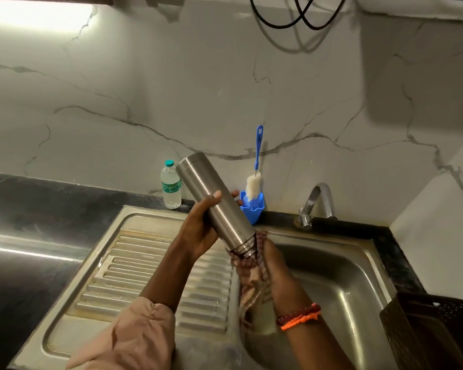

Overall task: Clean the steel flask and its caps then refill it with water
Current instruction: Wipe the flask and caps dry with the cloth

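The flask (214, 201) is a stiff steel cylinder, probably light since it is tipped mouth-down and likely empty, and its smooth brushed wall will be slick if wet; the safest hold is round the mid-body, where the left hand (198, 231) already has it, fingers and thumb wrapped about the barrel from below; the threaded neck gives ridges to bear on but is the part being wiped, so it is no place for a bare grip. The flask hangs tilted over the sink (340, 252), closed base up and toward the wall, neck down at the near-left lip of the sink's basin; the right hand (275, 265) clamps a soft checked cloth (249, 279) round that neck, fingers closed on the cloth, whose loose end trails down into the sink. The flask looks plain, matt silver, with a seam ring near the base and bare threads at the neck; no cap shows. Behind the sink stand a tap (318, 201), a blue holder (253, 208) with a brush (254, 182), and a water bottle (170, 185) on the counter to the sink's far left.
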